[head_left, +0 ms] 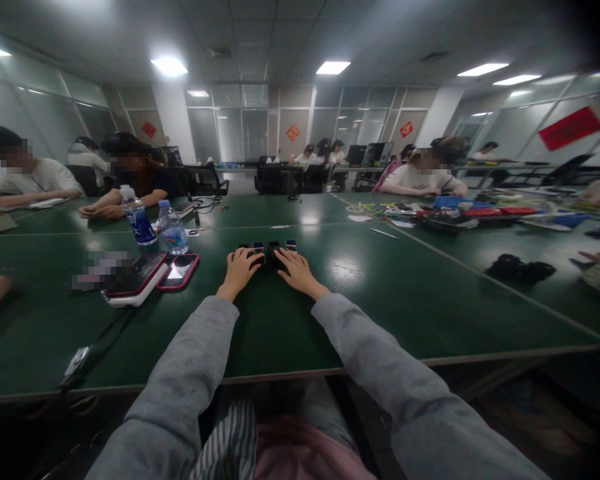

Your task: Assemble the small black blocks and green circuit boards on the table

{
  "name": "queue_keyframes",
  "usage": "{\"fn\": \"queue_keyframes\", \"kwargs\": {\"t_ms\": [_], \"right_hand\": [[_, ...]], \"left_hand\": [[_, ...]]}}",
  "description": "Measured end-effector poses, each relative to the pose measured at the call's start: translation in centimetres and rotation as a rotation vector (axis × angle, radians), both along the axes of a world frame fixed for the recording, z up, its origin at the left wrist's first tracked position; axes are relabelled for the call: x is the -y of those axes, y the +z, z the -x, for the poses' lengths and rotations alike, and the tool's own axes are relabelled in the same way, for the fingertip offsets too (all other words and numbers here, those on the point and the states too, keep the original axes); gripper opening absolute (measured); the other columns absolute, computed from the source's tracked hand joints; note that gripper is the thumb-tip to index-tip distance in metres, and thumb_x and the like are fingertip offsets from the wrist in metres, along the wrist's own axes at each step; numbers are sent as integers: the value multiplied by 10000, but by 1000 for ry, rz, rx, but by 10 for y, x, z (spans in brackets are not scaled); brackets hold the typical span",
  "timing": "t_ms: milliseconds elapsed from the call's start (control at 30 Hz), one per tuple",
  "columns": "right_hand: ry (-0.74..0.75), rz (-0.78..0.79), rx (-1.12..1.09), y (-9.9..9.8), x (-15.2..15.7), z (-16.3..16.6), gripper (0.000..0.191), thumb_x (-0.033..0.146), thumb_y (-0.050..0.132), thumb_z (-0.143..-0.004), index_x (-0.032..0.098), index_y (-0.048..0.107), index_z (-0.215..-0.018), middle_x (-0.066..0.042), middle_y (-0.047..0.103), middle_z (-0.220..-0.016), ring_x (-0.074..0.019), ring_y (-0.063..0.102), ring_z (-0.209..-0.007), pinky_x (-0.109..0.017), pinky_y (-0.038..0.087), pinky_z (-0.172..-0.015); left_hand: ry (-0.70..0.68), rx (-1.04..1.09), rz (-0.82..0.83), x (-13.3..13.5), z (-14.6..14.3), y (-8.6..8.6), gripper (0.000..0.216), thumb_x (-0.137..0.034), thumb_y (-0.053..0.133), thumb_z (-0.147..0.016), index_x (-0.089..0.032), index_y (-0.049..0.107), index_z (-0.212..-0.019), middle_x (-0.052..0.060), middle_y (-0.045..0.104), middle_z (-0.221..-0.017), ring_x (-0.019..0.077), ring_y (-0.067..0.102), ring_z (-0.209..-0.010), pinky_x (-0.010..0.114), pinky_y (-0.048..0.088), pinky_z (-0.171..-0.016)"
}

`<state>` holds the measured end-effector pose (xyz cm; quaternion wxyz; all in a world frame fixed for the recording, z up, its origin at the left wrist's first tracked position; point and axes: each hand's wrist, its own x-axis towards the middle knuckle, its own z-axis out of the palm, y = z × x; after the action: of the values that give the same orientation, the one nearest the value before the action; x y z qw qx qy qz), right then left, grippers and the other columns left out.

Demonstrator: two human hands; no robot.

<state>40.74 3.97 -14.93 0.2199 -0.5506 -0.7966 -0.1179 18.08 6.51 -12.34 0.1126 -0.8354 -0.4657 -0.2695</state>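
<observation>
Head view: two gray sleeves [190,353] reach from 7 and 5 o'clock over the bench [280,320], ending in two bare hands. The left hand [241,270] and right hand [299,272] lie palm down, fingers [286,260] parted and bent, their tips at a row of small dark blocks [274,246]. Whether either hand grips a block I cannot tell. The row sits at 12 o'clock, just beyond the hands; I count four (the fingers cover part of it). The blocks look squarish, and two show paler rectangles on top.

At 9 o'clock are two red-edged phones, one flat on the bench [179,272], the other on a white block [133,298]. Two bottles [173,230] with blue labels stand between 9 and 10; one black object [520,268] lies at 3, and a single slim pen-like stick [383,234] between 2 and 3.

The bench is dark green, glossy, crossed by pale seams. Farther off, people sit around it and at other desks, under bright ceiling panels [333,67]. Three red diamonds [293,132] mark the far wall.
</observation>
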Motion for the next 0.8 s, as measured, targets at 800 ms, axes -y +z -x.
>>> {"fn": "queue_keyframes", "kwargs": {"t_ms": [800], "right_hand": [[-137,-100,-189,6,-4,-12,409,224,461,-885,112,493,-1277,-162,479,-1323,-264,392,-1271,-423,409,-1012]], "left_hand": [[96,156,42,-6,10,1,407,-455,469,-932,-274,559,-1286,89,506,-1365,279,418,-1256,457,351,-1012]]}}
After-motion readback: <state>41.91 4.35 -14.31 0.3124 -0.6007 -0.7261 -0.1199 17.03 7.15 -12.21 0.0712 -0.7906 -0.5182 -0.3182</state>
